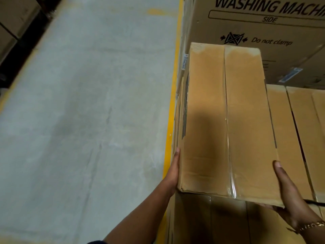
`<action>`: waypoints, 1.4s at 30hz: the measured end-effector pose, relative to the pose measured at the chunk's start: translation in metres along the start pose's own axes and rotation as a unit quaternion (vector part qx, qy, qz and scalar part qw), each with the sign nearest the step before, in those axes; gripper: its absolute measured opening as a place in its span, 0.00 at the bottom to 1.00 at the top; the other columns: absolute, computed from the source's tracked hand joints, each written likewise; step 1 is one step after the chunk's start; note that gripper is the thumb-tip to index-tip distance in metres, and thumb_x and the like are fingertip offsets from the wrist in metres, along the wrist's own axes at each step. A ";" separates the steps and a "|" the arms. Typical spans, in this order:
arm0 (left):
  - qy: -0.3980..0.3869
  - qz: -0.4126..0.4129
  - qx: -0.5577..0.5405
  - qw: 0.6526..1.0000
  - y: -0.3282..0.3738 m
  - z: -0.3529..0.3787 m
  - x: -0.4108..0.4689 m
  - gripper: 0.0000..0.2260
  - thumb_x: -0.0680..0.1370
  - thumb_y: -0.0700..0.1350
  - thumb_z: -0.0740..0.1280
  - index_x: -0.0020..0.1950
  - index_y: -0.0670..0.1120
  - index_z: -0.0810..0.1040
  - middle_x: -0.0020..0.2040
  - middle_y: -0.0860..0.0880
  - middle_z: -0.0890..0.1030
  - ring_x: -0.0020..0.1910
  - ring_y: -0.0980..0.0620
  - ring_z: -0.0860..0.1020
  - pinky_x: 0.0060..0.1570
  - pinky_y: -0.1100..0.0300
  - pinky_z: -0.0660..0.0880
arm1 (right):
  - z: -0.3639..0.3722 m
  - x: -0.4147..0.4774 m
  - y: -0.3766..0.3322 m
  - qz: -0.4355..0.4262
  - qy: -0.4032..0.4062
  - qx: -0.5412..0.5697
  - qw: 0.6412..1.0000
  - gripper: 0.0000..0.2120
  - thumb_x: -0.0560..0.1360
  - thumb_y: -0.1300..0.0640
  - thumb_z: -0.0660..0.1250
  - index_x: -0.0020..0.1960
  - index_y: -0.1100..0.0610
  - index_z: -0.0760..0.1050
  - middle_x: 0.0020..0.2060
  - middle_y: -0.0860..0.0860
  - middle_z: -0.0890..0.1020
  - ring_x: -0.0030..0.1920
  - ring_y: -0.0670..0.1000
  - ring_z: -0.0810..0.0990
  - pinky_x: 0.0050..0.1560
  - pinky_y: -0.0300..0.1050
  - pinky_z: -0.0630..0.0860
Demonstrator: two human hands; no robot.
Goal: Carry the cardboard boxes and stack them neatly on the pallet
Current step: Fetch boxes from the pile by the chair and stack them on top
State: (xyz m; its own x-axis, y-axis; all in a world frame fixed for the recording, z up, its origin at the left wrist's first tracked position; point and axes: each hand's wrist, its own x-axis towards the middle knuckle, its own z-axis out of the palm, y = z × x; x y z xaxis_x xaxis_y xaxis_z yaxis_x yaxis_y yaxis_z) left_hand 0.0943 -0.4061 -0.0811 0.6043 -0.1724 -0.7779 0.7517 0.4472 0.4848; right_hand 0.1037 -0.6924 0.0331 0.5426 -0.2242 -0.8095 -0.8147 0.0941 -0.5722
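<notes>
I hold a long brown cardboard box (pixel 226 120), its top seam sealed with clear tape, lengthwise in front of me. My left hand (pixel 173 171) lies flat against its left side near the close end. At the near right corner my right hand (pixel 290 194) grips it, thumb on top and fingers underneath. The box sits on or just above a stack of similar boxes (pixel 219 222); whether they touch I cannot tell. No pallet shows in the head view.
More flat brown boxes (pixel 299 129) lie level to the right. Behind stands a large carton printed "WASHING MACHINE" (pixel 263 23). A yellow floor line (pixel 173 103) borders the stack, with grey concrete floor (pixel 88 103) to the left. Other cartons (pixel 14 23) sit at far left.
</notes>
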 end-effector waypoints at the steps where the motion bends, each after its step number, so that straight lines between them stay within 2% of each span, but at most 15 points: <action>1: 0.000 0.000 0.002 1.000 -0.001 0.000 0.001 0.37 0.76 0.74 0.54 0.73 0.51 0.77 0.64 0.44 0.84 0.64 0.45 0.82 0.61 0.52 0.78 | 0.000 0.001 0.001 0.001 0.005 -0.002 1.000 0.29 0.74 0.28 0.60 0.68 0.44 0.71 0.57 0.56 0.80 0.57 0.64 0.78 0.62 0.66 0.74; 5: -0.004 0.003 -0.007 1.000 -0.001 0.002 0.000 0.38 0.74 0.73 0.56 0.72 0.49 0.78 0.63 0.42 0.84 0.63 0.43 0.82 0.62 0.51 0.78 | 0.000 0.001 0.003 -0.011 0.007 -0.017 1.000 0.33 0.72 0.25 0.61 0.72 0.41 0.69 0.57 0.53 0.80 0.58 0.63 0.78 0.63 0.68 0.74; 9: 0.011 0.002 0.025 1.000 0.002 0.001 0.000 0.36 0.76 0.73 0.54 0.72 0.51 0.77 0.63 0.44 0.84 0.64 0.45 0.82 0.70 0.46 0.74 | 0.000 0.000 0.004 -0.019 0.016 -0.047 0.999 0.47 0.56 0.19 0.65 0.70 0.39 0.69 0.59 0.52 0.80 0.60 0.62 0.78 0.62 0.70 0.75; 11: 0.019 0.008 0.053 0.998 0.004 -0.001 0.000 0.34 0.79 0.72 0.52 0.73 0.51 0.77 0.63 0.46 0.84 0.63 0.47 0.82 0.70 0.45 0.74 | 0.000 -0.002 0.001 -0.024 0.018 -0.061 0.998 0.37 0.63 0.20 0.64 0.66 0.39 0.71 0.55 0.49 0.80 0.56 0.59 0.79 0.62 0.69 0.75; 13: 0.025 0.014 0.069 0.997 0.009 0.001 -0.008 0.31 0.82 0.70 0.51 0.73 0.52 0.77 0.63 0.46 0.84 0.63 0.47 0.82 0.70 0.46 0.73 | 0.002 -0.007 -0.001 -0.035 0.025 -0.059 0.997 0.23 0.74 0.27 0.59 0.61 0.40 0.71 0.51 0.44 0.78 0.51 0.53 0.78 0.60 0.65 0.77; 14: 0.028 0.019 0.076 0.997 0.013 0.004 -0.015 0.30 0.83 0.68 0.50 0.72 0.52 0.77 0.63 0.47 0.84 0.63 0.47 0.82 0.70 0.47 0.74 | 0.003 -0.012 -0.005 -0.038 0.034 -0.063 0.997 0.21 0.77 0.30 0.58 0.63 0.40 0.71 0.52 0.41 0.77 0.51 0.50 0.76 0.57 0.62 0.79; 17: 0.030 0.034 0.109 0.993 0.023 0.013 -0.038 0.31 0.81 0.70 0.49 0.72 0.53 0.77 0.61 0.47 0.85 0.62 0.46 0.82 0.67 0.46 0.76 | 0.002 -0.017 -0.005 -0.053 0.029 -0.103 0.993 0.33 0.76 0.29 0.60 0.76 0.43 0.66 0.68 0.41 0.70 0.62 0.50 0.69 0.50 0.55 0.81; 20: 0.037 0.030 0.144 0.988 0.031 0.022 -0.066 0.34 0.77 0.76 0.47 0.70 0.60 0.77 0.60 0.51 0.85 0.62 0.47 0.82 0.65 0.45 0.75 | -0.004 -0.024 0.003 -0.067 0.038 -0.123 0.989 0.45 0.71 0.27 0.65 0.80 0.51 0.62 0.74 0.49 0.70 0.68 0.54 0.70 0.62 0.58 0.77; 23: 0.059 0.039 0.169 0.983 0.035 0.034 -0.089 0.28 0.77 0.76 0.49 0.66 0.62 0.75 0.57 0.54 0.84 0.57 0.50 0.81 0.59 0.46 0.72 | -0.003 -0.028 0.009 -0.106 0.051 -0.125 0.985 0.33 0.80 0.39 0.64 0.78 0.56 0.63 0.57 0.47 0.74 0.59 0.53 0.72 0.61 0.55 0.75; 24: 0.064 0.040 0.177 0.981 0.035 0.039 -0.096 0.26 0.78 0.74 0.51 0.65 0.62 0.74 0.56 0.54 0.83 0.56 0.51 0.80 0.56 0.48 0.71 | -0.003 -0.030 0.010 -0.119 0.057 -0.133 0.982 0.31 0.81 0.41 0.63 0.78 0.56 0.63 0.57 0.48 0.73 0.59 0.53 0.72 0.63 0.56 0.75; 27: 0.074 0.062 0.218 0.971 0.029 0.046 -0.107 0.23 0.81 0.66 0.60 0.72 0.57 0.70 0.59 0.53 0.80 0.53 0.54 0.78 0.43 0.56 0.73 | -0.004 -0.030 0.014 -0.130 0.064 -0.139 0.980 0.36 0.80 0.39 0.64 0.80 0.56 0.60 0.74 0.54 0.70 0.72 0.57 0.70 0.73 0.58 0.68; 30: 0.094 0.094 0.234 0.963 0.023 0.047 -0.111 0.21 0.83 0.60 0.63 0.73 0.53 0.69 0.55 0.55 0.80 0.50 0.56 0.79 0.37 0.61 0.73 | -0.006 -0.028 0.021 -0.133 0.062 -0.136 0.980 0.41 0.77 0.35 0.66 0.82 0.53 0.56 0.79 0.54 0.65 0.76 0.58 0.66 0.74 0.60 0.68; 35: 0.103 0.102 0.244 0.959 0.014 0.045 -0.118 0.22 0.83 0.59 0.62 0.74 0.52 0.70 0.60 0.51 0.79 0.51 0.58 0.78 0.42 0.60 0.74 | -0.014 -0.030 0.033 -0.136 0.059 -0.121 0.982 0.41 0.76 0.36 0.68 0.81 0.52 0.58 0.77 0.52 0.67 0.74 0.57 0.69 0.72 0.60 0.71; 39: 0.110 0.089 0.245 0.959 0.010 0.042 -0.120 0.24 0.82 0.63 0.61 0.75 0.53 0.69 0.65 0.50 0.78 0.56 0.53 0.77 0.63 0.46 0.74 | -0.016 -0.030 0.042 -0.141 0.060 -0.101 0.983 0.40 0.77 0.37 0.68 0.81 0.52 0.59 0.77 0.53 0.67 0.75 0.56 0.68 0.73 0.60 0.69; 42: 0.115 0.075 0.247 0.959 0.007 0.038 -0.121 0.27 0.81 0.66 0.61 0.75 0.54 0.69 0.69 0.50 0.76 0.64 0.48 0.75 0.69 0.39 0.70 | -0.015 -0.030 0.046 -0.146 0.060 -0.093 0.983 0.38 0.78 0.38 0.68 0.81 0.53 0.59 0.77 0.53 0.67 0.75 0.56 0.67 0.74 0.60 0.68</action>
State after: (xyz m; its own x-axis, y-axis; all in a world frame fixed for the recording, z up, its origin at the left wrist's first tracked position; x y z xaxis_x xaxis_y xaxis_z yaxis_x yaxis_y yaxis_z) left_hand 0.0367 -0.4150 0.0316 0.6836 0.0839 -0.7250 0.7289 -0.0292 0.6840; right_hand 0.0465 -0.6961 0.0330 0.7397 -0.3286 -0.5872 -0.6576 -0.1681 -0.7344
